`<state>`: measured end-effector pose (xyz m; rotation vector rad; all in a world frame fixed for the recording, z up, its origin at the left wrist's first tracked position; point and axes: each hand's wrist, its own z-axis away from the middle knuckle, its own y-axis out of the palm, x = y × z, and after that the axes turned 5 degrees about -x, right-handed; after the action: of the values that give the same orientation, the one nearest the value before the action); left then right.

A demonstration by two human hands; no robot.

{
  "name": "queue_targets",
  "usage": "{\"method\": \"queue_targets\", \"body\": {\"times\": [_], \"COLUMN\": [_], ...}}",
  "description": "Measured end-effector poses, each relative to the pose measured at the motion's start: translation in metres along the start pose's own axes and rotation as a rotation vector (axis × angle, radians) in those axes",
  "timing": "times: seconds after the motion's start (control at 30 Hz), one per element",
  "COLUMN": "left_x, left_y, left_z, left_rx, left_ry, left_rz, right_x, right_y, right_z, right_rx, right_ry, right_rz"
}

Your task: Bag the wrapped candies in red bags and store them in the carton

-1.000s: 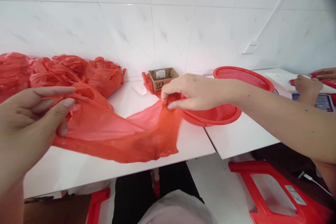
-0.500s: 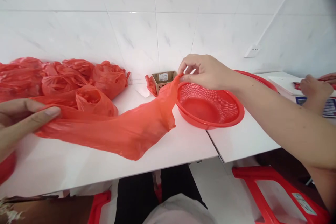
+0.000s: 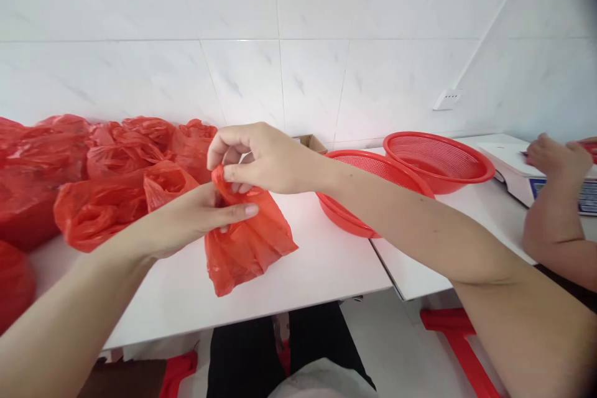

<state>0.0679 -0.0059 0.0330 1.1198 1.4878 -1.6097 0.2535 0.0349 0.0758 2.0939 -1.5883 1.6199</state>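
Observation:
Between my two hands a red plastic bag (image 3: 252, 242) hangs bunched, just above the white table (image 3: 326, 261). My right hand (image 3: 261, 158) pinches its gathered top end. Just below, my left hand (image 3: 209, 217) is closed around the bag's upper part, the thumb lying across its front; some fingers are hidden behind the plastic. Left of my hands lies an open red bag (image 3: 100, 205) with its mouth toward me. Behind it several filled red bags (image 3: 125, 146) stand in a row against the wall.
Two red plastic baskets (image 3: 342, 217) (image 3: 438, 149) stand right of my hands, the nearer one partly behind my forearm. A small cardboard box (image 3: 312, 143) sits by the wall. Further right, a co-worker's hand (image 3: 557, 155) is above a white scale (image 3: 513, 171). Red stools (image 3: 454, 329) stand below the table edge.
The bag was stretched wide between my hands. My right hand has moved left and my left hand right, so they now meet and the bag hangs gathered between them.

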Motion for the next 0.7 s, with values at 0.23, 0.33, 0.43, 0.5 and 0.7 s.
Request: {"method": "queue_targets", "body": {"times": [0.23,0.33,0.43,0.5,0.7], "left_x": [-0.003,0.004,0.013,0.018,0.016], "left_y": [0.011,0.011,0.007,0.004,0.001], "left_z": [-0.007,-0.009,-0.013,-0.015,-0.018], "left_rx": [-0.061,-0.014,0.049,0.080,0.115], "left_ry": [-0.269,-0.261,-0.181,-0.144,-0.063], "left_rz": [0.278,0.275,0.267,0.258,0.250], "right_x": [-0.041,-0.050,-0.035,-0.021,-0.038], "right_y": [0.010,0.008,0.007,0.006,0.012], "right_z": [0.003,0.015,0.024,0.029,0.028], "right_rx": [-0.125,-0.090,-0.166,-0.183,-0.155], "right_ry": [-0.012,0.027,0.003,-0.005,0.049], "right_rz": [0.098,0.081,-0.048,-0.118,0.125]}}
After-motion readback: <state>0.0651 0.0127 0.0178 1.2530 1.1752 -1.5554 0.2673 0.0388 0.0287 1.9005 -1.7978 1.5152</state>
